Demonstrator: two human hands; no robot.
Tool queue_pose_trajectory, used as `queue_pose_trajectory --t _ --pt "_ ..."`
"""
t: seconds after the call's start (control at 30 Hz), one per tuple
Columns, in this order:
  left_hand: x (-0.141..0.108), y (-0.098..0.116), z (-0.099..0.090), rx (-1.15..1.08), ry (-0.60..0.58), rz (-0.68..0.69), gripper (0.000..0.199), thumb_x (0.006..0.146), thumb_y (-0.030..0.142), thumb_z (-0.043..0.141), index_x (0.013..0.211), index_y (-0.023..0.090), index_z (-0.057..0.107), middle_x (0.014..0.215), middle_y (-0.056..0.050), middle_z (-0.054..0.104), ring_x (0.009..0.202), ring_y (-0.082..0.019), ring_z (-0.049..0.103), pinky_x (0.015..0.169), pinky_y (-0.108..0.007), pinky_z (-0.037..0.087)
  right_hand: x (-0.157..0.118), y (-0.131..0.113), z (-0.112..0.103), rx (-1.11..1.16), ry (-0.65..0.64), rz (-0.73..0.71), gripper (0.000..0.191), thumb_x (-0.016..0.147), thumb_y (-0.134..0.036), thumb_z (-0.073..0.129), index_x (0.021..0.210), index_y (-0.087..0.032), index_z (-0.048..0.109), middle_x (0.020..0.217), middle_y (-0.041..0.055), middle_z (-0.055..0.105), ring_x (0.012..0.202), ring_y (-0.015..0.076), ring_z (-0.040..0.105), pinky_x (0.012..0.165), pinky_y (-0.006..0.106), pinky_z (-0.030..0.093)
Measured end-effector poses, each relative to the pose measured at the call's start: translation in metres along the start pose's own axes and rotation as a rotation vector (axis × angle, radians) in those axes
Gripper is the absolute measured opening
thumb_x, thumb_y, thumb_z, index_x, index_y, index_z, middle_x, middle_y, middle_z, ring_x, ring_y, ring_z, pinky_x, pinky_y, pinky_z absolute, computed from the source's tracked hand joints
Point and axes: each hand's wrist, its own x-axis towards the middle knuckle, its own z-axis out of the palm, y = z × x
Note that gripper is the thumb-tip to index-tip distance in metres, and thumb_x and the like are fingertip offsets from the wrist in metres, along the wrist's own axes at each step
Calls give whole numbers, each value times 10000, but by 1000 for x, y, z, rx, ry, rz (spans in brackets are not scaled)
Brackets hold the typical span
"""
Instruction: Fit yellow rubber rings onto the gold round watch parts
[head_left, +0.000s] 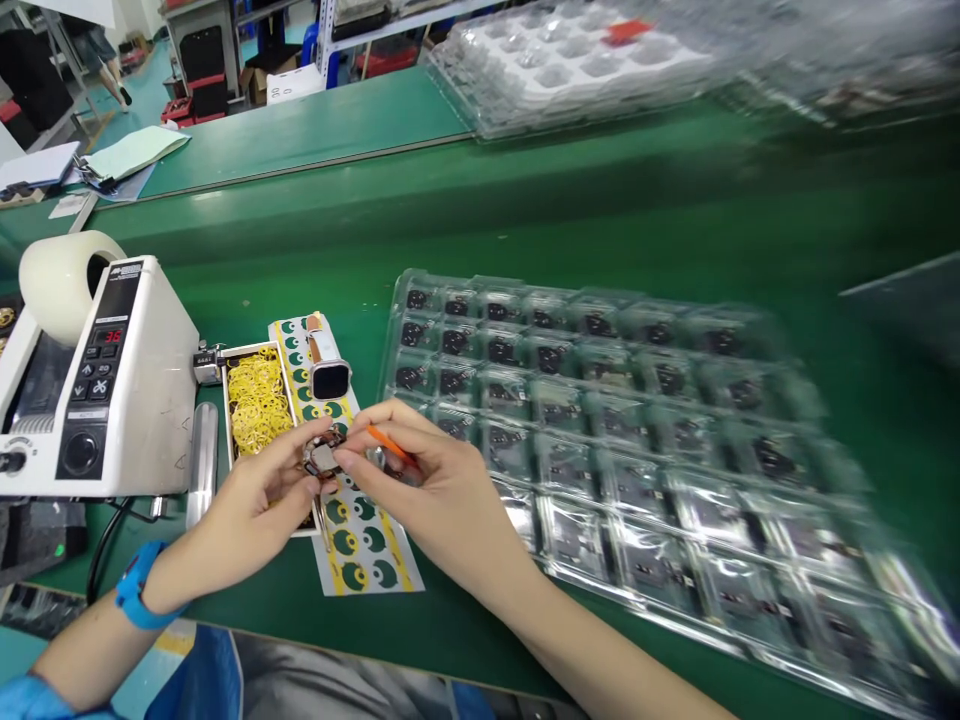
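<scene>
My left hand (251,500), with a blue band at the wrist, holds a small round electronic part (322,459) between thumb and fingers. The part has a pale square face and a dark, coppery edge. Closed around a slim orange-handled tool (391,445), my right hand (442,490) has its fingertips against the part's right side. The tool's tip is hidden. Beneath both hands lies a sticker sheet (330,580) with green and yellow shapes. A smartwatch (330,380) with a dark screen and brown-and-white strap rests on its upper half.
Left of the sheet, a white box (292,375) holds yellow rings (259,400), beside a tape dispenser (150,380). A clear compartment tray (600,592) with small black parts spreads over the right. Stacked plastic trays (585,80) stand on the back ledge.
</scene>
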Motion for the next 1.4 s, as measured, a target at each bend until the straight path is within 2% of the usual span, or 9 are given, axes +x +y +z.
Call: queue_pose_trajectory --t 0.13,0.27,0.57,0.7,0.83,0.97,1.13,1.27,1.4 --pt "0 -3 1 16 27 26 402 912 190 499 1296 303 544 844 -17 596 867 -160 587 840 -291 524 -2 2 4 -34 37 -25 142 798 -219 576 676 -194 644 770 20 557 594 118 487 473 241 355" --pt "2 -5 2 47 64 53 392 893 160 503 1266 269 559 814 -21 600 901 -179 592 837 -302 524 -4 4 8 -75 69 -71 132 808 -201 583 685 -192 631 788 24 568 635 129 520 486 237 385" --pt "6 0 8 67 189 79 271 862 200 559 1123 173 628 900 -57 683 796 -148 629 727 -234 527 -7 4 14 -206 107 -266 131 853 -122 561 761 -194 620 824 24 565 731 142 580 569 243 463" --pt "8 1 10 44 265 77 228 824 223 609 1037 156 654 828 -47 690 699 -133 629 677 -235 547 -10 9 18 -328 141 -356 122 859 -100 545 809 -200 592 857 38 581 764 163 606 620 277 483" --pt "10 2 10 -35 283 74 202 800 228 641 990 161 646 738 -17 660 666 -131 630 668 -251 573 -11 13 20 -405 193 -376 66 872 -150 574 917 -195 559 897 52 591 764 170 600 564 265 444" --pt "11 3 11 -143 257 45 219 802 274 669 982 158 626 807 -34 686 705 -147 661 700 -286 599 -7 12 17 -273 77 -236 63 893 -195 565 941 -201 605 857 27 579 715 150 558 537 252 395" --pt "9 -1 12 -118 242 65 203 824 277 663 986 159 633 930 -63 706 757 -137 662 703 -237 576 -1 8 12 -182 -66 -129 128 885 -194 515 765 -188 560 716 -15 485 600 123 443 520 244 348" --pt "9 -6 8 -15 209 71 183 873 250 591 1035 168 611 964 -67 688 775 -143 647 723 -250 550 0 9 10 -207 -101 -178 164 892 -177 471 731 -192 498 687 -20 453 580 121 418 509 242 341" --pt "9 -2 2 300 174 153 124 891 207 533 954 179 635 866 -42 661 781 -159 619 700 -259 496 -1 9 9 -276 -38 -358 146 885 -133 483 756 -201 498 716 -1 516 628 135 505 541 251 398"
